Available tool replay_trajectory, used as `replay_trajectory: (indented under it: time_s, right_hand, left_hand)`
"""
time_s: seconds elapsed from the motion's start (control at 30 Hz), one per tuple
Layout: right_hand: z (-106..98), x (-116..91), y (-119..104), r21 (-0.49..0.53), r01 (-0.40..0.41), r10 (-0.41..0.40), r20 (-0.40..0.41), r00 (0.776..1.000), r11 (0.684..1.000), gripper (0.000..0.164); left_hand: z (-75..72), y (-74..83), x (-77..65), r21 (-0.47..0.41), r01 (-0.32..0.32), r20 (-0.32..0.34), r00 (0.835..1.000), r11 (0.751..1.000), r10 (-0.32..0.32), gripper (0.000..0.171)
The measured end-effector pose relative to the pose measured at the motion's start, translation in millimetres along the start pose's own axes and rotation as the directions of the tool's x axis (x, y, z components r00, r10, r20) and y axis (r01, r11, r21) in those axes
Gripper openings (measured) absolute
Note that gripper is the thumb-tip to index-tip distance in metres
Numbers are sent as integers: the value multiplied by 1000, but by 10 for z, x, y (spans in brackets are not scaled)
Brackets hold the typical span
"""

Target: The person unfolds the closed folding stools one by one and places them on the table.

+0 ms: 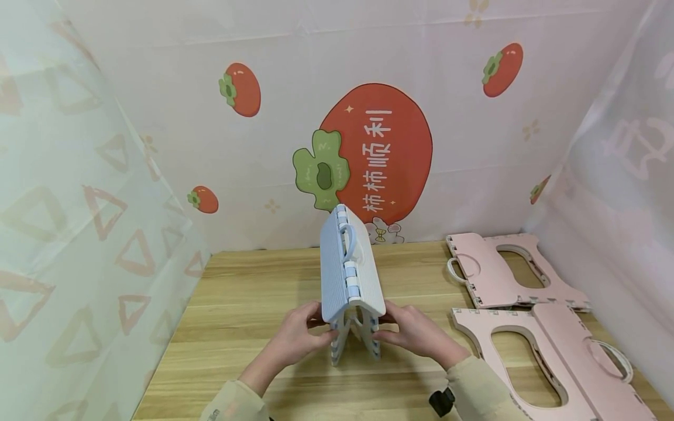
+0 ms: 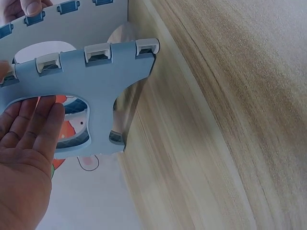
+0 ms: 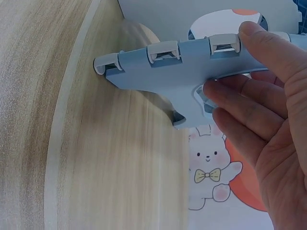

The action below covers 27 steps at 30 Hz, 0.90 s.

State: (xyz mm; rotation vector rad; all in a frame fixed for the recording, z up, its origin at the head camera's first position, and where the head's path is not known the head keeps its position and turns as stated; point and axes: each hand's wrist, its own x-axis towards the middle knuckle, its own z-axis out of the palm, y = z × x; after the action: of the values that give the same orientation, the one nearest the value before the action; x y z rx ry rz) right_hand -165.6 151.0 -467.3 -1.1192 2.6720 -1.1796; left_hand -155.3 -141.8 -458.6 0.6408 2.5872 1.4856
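A blue and white folding step stool point(image 1: 332, 269) stands partly folded on the table, its two top halves sloping like a roof. A blue handle loop point(image 1: 350, 242) sticks up at the ridge. On the left side, my left hand point(image 1: 300, 336) grips a leg panel point(image 2: 103, 72); its fingers lie at the panel's oval opening and the thumb is near the hinged edge. Opposite it, my right hand point(image 1: 416, 332) pinches the other leg panel point(image 3: 144, 76), thumb on the hinged edge and fingers by the opening. The legs stand apart in a narrow gap.
Two pink folding stools, one at the back point(image 1: 479, 263) and one in front point(image 1: 574, 351), lie folded flat at the right of the wooden table point(image 1: 237, 304). Behind the table hangs a white cloth point(image 1: 158, 88) printed with persimmons. More cloth encloses both sides.
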Motion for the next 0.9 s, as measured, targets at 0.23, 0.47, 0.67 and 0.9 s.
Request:
replay_trajectory:
  time_s: [0.23, 0.47, 0.67, 0.9]
  right_hand:
    - [-11, -7, -16, -2, -3, 3, -2, 1000, 1000, 49]
    - [-18, -18, 1, -16, 4, -4, -11, 1000, 1000, 50]
    - [-25, -25, 19, -19, 12, -13, -16, 1000, 1000, 52]
    - [-40, -28, 42, -45, 16, -17, -27, 999, 999, 52]
  left_hand:
    - [-20, 2, -15, 6, -6, -8, 1000, 1000, 6, 34]
    - [-34, -8, -21, 16, -6, -19, 1000, 1000, 7, 33]
    - [-54, -11, -28, 22, -6, -20, 1000, 1000, 6, 33]
    - [-69, -21, -23, 25, -8, -18, 1000, 1000, 8, 34]
